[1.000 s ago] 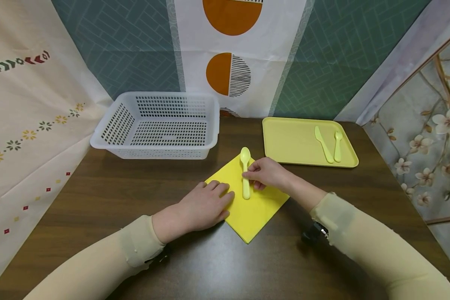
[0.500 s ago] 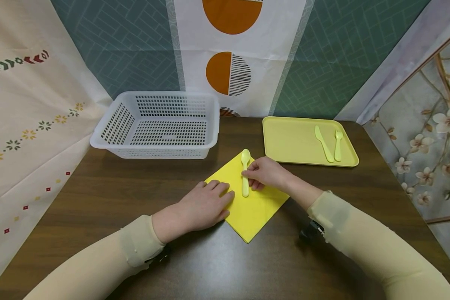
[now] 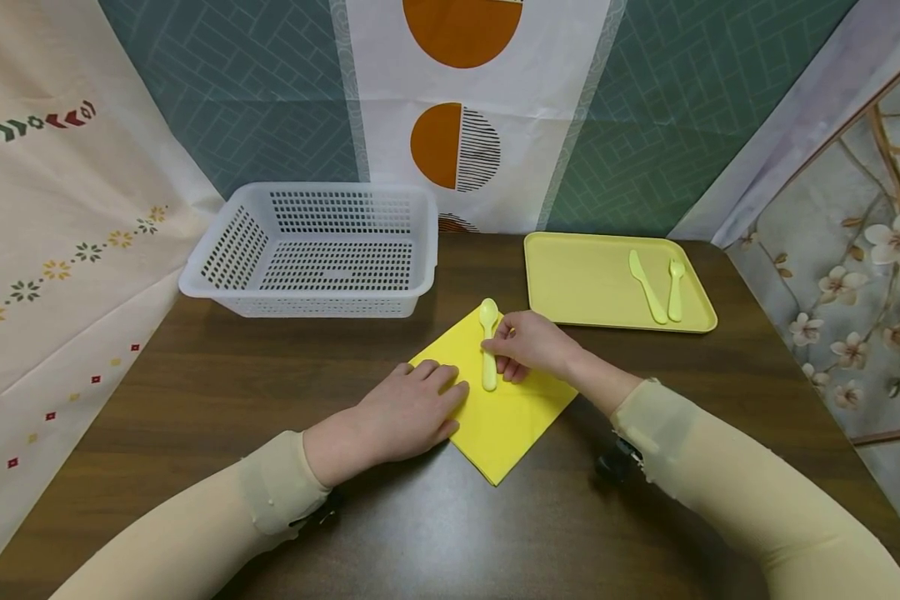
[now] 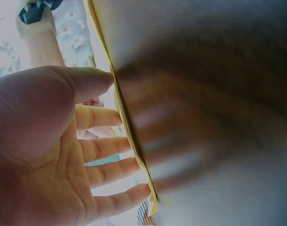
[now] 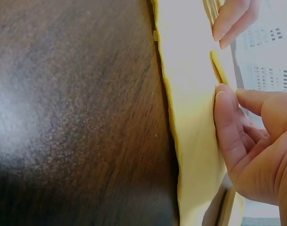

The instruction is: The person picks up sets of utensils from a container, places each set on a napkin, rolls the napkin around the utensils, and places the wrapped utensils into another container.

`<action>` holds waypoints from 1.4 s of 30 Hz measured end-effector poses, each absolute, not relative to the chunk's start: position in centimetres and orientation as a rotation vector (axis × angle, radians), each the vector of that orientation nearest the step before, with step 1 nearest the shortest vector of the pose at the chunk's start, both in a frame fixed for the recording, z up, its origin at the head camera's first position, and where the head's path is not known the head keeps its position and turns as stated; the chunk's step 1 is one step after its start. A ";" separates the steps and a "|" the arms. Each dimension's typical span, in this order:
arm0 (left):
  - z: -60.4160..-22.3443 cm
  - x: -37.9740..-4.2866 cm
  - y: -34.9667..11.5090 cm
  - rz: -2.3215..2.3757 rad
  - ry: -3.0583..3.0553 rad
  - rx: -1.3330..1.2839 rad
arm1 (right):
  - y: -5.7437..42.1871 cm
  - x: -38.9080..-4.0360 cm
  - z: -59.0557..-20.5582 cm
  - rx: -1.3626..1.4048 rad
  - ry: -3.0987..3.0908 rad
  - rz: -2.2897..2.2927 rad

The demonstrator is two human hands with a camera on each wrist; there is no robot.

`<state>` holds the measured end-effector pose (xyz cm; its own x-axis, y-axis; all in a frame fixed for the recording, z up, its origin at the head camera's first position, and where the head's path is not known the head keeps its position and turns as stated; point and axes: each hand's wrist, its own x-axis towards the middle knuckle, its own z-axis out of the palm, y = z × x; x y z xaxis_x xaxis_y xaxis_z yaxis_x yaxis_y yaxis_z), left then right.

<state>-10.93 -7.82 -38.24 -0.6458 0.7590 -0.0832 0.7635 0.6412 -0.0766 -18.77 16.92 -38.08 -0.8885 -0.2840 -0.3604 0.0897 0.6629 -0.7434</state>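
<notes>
In the head view a yellow folded napkin (image 3: 510,433) lies cornerwise on the table. My left hand (image 3: 401,412) rests on its left edge with the fingers spread. From the left wrist view, the thumb and fingertips (image 4: 103,84) touch down on the napkin. With thumb and fingers my right hand (image 3: 536,343) pinches the middle of a pale yellow spoon (image 3: 489,372), bowl pointing away. The spoon lies along the napkin's upper part, overlapping it. In the right wrist view the spoon's handle (image 5: 218,67) sticks out past the fingertips, close over the napkin.
At the back left stands a white perforated plastic basket (image 3: 322,307). A pale yellow tray (image 3: 581,279) sits at the back right, carrying a yellow knife (image 3: 648,289) and a yellow fork (image 3: 675,292). Patterned cloths surround the brown wooden table (image 3: 255,375).
The spoon looks slightly shorter in the head view than a second ago and has shifted a little left. My right forearm has drifted slightly left. The left hand has stayed put.
</notes>
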 end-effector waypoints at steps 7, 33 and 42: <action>-38.4 -10.9 -7.9 -0.165 2.816 1.331 | 17.0 -18.0 -37.8 -0.301 2.636 -0.978; -38.4 -11.0 -8.1 -0.150 2.834 1.368 | 17.0 -14.2 -38.3 -0.827 2.970 -0.416; -38.3 -11.1 -8.1 -0.144 2.825 1.362 | 17.0 -14.2 -38.5 -0.849 2.997 -0.402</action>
